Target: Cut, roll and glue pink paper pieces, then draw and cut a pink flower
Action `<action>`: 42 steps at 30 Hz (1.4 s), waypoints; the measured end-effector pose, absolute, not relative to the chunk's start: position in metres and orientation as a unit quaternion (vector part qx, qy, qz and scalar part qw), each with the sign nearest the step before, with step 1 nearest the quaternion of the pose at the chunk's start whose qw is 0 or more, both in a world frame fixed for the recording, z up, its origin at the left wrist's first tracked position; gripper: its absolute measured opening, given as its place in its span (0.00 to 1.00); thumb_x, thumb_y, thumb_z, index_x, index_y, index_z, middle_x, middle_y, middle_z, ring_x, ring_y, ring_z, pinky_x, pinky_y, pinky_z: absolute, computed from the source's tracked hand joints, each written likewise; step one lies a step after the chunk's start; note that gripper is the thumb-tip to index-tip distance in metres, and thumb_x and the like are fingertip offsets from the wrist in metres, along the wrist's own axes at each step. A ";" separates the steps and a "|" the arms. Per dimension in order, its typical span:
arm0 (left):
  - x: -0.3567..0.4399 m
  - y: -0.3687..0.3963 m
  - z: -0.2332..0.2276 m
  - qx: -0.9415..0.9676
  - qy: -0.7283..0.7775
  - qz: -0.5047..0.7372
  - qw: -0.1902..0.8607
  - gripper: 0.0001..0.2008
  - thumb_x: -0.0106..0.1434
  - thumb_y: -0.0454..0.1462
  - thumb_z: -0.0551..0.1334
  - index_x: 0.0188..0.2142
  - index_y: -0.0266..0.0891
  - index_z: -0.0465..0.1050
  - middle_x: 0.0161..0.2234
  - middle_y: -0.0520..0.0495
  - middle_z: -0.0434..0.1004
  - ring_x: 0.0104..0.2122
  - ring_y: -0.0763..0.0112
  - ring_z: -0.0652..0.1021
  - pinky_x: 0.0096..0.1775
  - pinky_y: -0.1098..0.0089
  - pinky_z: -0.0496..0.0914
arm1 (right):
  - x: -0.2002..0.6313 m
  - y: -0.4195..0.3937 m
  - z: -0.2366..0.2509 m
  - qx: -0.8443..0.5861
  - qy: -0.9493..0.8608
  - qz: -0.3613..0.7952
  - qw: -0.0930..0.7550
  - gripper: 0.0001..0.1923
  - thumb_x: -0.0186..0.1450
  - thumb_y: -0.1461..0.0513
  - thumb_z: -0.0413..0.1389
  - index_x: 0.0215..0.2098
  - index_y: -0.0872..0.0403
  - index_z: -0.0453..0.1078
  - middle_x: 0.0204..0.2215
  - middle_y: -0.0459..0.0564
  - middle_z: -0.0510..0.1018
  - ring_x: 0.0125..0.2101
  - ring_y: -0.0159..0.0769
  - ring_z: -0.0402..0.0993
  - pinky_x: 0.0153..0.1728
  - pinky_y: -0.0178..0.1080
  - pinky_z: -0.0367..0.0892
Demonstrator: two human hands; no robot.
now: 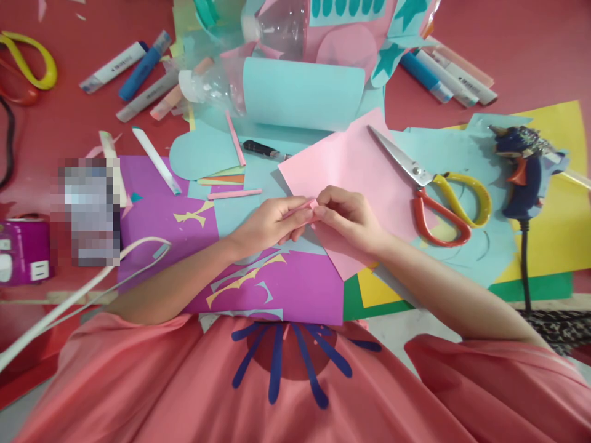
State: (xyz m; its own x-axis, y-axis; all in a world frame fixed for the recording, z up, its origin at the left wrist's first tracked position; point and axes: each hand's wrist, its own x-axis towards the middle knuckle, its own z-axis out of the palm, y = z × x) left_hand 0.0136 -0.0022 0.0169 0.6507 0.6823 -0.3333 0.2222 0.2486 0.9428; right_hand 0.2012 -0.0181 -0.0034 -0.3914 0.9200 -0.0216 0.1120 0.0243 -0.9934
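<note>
Loose coral-pink cotton-like top [184, 381], printed with dark-blue strokes, fills the foreground nearest the camera, just below the two bare hands I follow remotely across a red worktable [545, 49]. Left hand [270, 224] and right hand [348, 218] meet at the centre, thumbs and fingers closed on a narrow piece of pink paper [313, 207]; fingers cover much of it, so I cannot tell its full shape. Beyond the grip and to its right I see a creased pale-pink paper sheet [351, 154], one part extending below the right hand. Further right, steel scissors [418, 175] with one yellow and one red handle lie partly over that sheet, their tips pointing away from the person. Well to the right of the grip rests a dark-blue glue gun [530, 178] with an orange trigger. Just beyond the left hand I make out a thin pink paper roll [235, 194], and past it a slim black pen [262, 149]. Farther out, straight beyond the grip, a clear plastic bottle [215, 92] wrapped in light-blue paper lies on its side, white cap to the left. Between grip and body, yellow and blue paper scraps litter a purple sheet [307, 292].
</note>
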 end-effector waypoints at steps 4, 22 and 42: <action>0.013 0.000 0.016 0.582 0.362 0.157 0.711 0.21 0.66 0.54 0.57 0.31 0.38 0.68 0.20 0.56 0.67 0.16 0.82 0.65 0.19 0.78 0.59 | 0.202 -0.018 -0.002 -0.404 -0.627 0.548 0.380 0.15 0.67 0.56 0.55 0.25 0.54 0.65 0.21 0.44 0.71 0.23 0.28 0.67 0.25 0.34 0.61; 0.011 0.004 0.008 0.495 0.344 0.172 0.779 0.19 0.65 0.53 0.60 0.36 0.38 0.65 0.23 0.54 0.77 0.13 0.81 0.71 0.15 0.79 0.60 | 0.200 -0.017 -0.002 -0.474 -0.549 0.501 0.473 0.22 0.62 0.43 0.59 0.29 0.51 0.63 0.21 0.40 0.65 0.20 0.27 0.60 0.22 0.34 0.57; 0.029 -0.017 0.010 0.332 0.369 0.200 0.845 0.09 0.62 0.36 0.54 0.28 0.36 0.69 0.18 0.56 0.65 0.18 0.79 0.67 0.24 0.75 0.63 | 0.197 -0.010 0.024 -0.482 -0.563 0.564 0.364 0.14 0.68 0.55 0.54 0.28 0.53 0.64 0.16 0.39 0.67 0.17 0.25 0.64 0.20 0.31 0.63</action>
